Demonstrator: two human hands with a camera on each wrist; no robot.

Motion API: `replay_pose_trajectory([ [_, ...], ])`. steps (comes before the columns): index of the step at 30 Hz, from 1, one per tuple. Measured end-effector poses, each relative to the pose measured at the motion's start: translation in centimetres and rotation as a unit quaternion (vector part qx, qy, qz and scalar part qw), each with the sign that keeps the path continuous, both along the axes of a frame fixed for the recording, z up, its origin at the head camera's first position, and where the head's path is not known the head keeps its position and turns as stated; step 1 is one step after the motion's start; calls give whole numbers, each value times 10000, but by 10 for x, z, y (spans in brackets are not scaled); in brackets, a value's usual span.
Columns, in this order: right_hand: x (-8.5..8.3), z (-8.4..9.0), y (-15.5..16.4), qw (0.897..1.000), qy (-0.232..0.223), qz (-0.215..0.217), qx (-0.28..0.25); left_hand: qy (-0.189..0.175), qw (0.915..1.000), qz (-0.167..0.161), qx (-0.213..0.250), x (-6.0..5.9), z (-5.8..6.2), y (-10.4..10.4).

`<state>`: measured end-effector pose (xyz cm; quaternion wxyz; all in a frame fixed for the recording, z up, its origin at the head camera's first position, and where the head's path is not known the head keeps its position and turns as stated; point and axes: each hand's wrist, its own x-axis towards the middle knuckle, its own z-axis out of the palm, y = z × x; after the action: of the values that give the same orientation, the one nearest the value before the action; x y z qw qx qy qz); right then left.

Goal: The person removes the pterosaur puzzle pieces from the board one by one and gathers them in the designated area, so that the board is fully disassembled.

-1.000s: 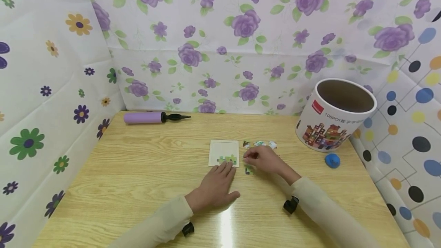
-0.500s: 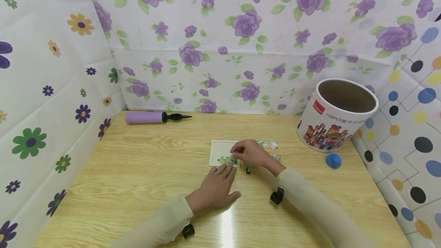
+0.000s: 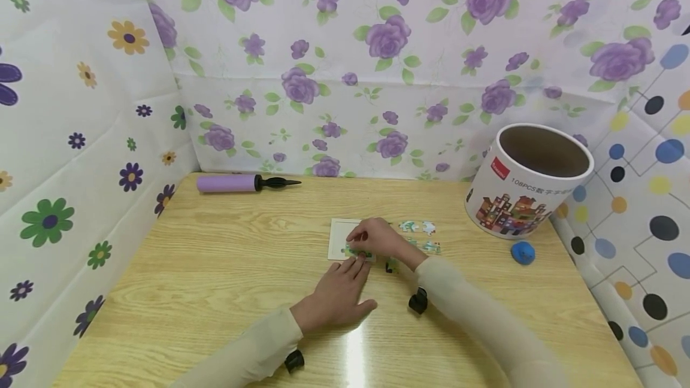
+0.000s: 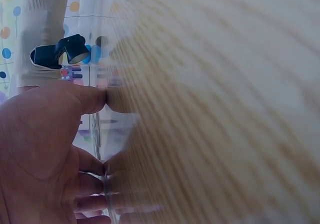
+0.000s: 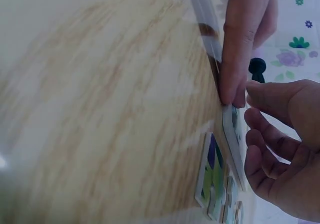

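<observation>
A small white puzzle tray lies on the wooden table, with joined green puzzle pieces along its near edge. My left hand lies flat with straight fingers, their tips on the tray's near edge. Over the tray's right part, my right hand has thumb and index finger curled together in a pinch. The puzzle piece at its fingertips is mostly hidden by the fingers. A loose green-and-dark puzzle piece lies by the tray's near right corner, seen also in the right wrist view as a thick-edged piece.
Several loose pieces lie right of the tray. A large white bucket stands at the back right, a small blue object before it. A purple hand pump lies at the back left. Flowered cloth encloses the table's back.
My right hand has moved left from beside the tray to over it, fingers still pinched. Loose pieces it covered now show on the right. My left hand has stayed in place.
</observation>
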<state>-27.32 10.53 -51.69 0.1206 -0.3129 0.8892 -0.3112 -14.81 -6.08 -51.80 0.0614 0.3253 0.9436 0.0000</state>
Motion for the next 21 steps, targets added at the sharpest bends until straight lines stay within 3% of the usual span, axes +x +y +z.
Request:
replay_pose_trajectory([
  [9, -1, -6, -3, 9998, 91, 134, 81, 192, 9998, -82, 55, 1, 1, -1],
  [21, 1, -9, -7, 9998, -138, -105, 45, 130, 9998, -99, 112, 0, 0, -4],
])
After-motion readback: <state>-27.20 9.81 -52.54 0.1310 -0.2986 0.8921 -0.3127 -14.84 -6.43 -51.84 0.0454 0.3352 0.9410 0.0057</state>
